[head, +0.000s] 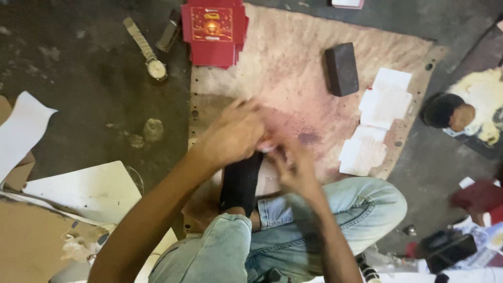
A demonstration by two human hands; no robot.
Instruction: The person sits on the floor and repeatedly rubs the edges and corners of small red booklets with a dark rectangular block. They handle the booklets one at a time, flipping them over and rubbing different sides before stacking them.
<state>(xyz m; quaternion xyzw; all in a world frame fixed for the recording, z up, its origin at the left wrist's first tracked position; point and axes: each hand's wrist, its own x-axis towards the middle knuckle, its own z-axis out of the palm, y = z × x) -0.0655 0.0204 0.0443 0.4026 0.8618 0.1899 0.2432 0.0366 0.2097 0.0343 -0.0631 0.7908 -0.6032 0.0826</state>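
From the head camera, a stack of red cards (214,31) with a gold square design lay at the far edge of a stained brown board (293,78). A dark block (341,68) sat to the right, with white paper sheets (378,118) near the board's right edge. A wristwatch (147,50) lay on the dark floor (89,99) to the far left. The left hand (233,133) and right hand (293,167) met over the board's near part, blurred, pinching something small and pinkish (267,149); I cannot tell what. The middle of the board stayed open.
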